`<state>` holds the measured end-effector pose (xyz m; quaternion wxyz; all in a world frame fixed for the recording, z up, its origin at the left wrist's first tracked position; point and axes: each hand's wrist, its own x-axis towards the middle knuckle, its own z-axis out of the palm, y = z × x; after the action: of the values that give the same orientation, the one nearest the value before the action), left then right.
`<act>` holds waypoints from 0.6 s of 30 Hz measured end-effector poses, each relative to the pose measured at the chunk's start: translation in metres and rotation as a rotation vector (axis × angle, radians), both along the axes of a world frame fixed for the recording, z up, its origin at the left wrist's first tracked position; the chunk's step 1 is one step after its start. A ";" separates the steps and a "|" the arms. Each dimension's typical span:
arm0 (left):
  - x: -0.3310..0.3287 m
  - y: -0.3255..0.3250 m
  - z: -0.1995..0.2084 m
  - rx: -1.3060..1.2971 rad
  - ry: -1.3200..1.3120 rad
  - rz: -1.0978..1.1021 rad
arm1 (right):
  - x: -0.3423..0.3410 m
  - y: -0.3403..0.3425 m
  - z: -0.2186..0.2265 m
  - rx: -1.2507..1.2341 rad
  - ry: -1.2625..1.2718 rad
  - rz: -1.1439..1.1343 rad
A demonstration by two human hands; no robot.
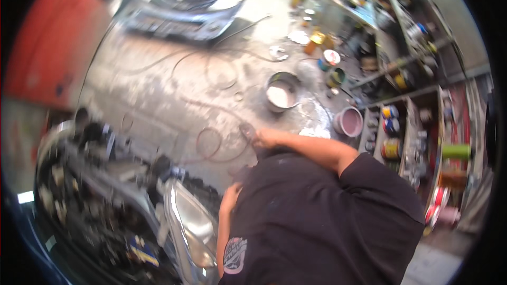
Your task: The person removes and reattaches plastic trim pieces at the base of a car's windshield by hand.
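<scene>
Your left hand [230,198] near headlight [191,227], lower middle; right hand [257,138] at blurred dark object [246,129], centre. Either hand spread or pinching: can't tell. Step likely handling object; next move calls for sure hold.

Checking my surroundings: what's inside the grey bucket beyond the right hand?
Inside the grey bucket is pale material, too blurred to identify. Whatever lies beneath its surface is covered and can't be seen.

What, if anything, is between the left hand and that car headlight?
Dark, blurred car parts show between the left hand and the headlight, along its upper right side; whether they truly block the way is unclear.
</scene>
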<state>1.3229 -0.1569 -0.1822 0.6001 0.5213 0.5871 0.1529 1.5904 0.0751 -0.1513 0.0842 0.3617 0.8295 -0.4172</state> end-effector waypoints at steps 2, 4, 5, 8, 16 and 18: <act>0.002 0.009 -0.021 -0.001 -0.075 -0.116 | 0.091 -0.014 -0.046 0.098 -0.008 -0.246; 0.014 0.064 0.017 -0.065 0.016 -0.197 | 0.173 -0.030 -0.082 0.123 -0.202 -0.462; 0.018 0.085 0.056 -0.149 0.151 -0.254 | 0.219 -0.054 -0.104 0.104 -0.212 -0.600; -0.016 0.117 -0.031 -0.030 0.233 -0.194 | 0.300 -0.074 -0.116 -0.057 -0.507 -0.726; 0.036 0.275 -0.059 0.078 0.201 -0.219 | 0.345 -0.066 -0.153 -0.126 -0.289 -0.920; 0.076 0.312 -0.029 0.210 0.211 -0.465 | 0.362 -0.063 -0.175 -0.021 -0.054 -0.878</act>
<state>1.3987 0.1553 -0.2116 0.4971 0.7145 0.4920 0.0158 1.9526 0.0125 -0.3268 -0.0759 0.6896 0.5904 -0.4125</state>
